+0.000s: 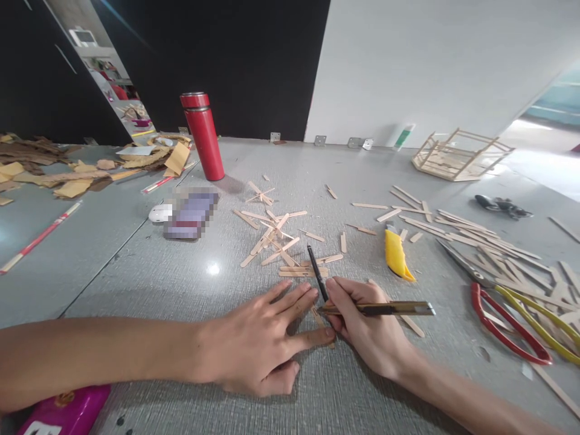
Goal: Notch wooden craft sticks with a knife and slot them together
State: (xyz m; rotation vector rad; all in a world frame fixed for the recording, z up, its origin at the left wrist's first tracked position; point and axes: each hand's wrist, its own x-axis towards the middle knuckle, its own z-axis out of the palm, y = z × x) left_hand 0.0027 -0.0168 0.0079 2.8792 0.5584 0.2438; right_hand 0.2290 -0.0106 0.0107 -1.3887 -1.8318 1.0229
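My left hand lies flat on the table, fingers spread. Its index fingertip presses near a small popsicle stick piece, which the fingers partly cover. Close against it, my right hand is closed around a brown-gold pen, whose tip points left at the stick. A slim black pen slants away from the right fingers; I cannot tell whether the hand holds it too. Just beyond the hands are side-by-side popsicle sticks and a loose pile of crossed stick pieces.
A yellow utility knife, red-and-yellow-handled snips and many sticks lie right. Behind stands a stick frame. A red flask, a phone and cardboard scraps are left. A magenta item lies below my left forearm.
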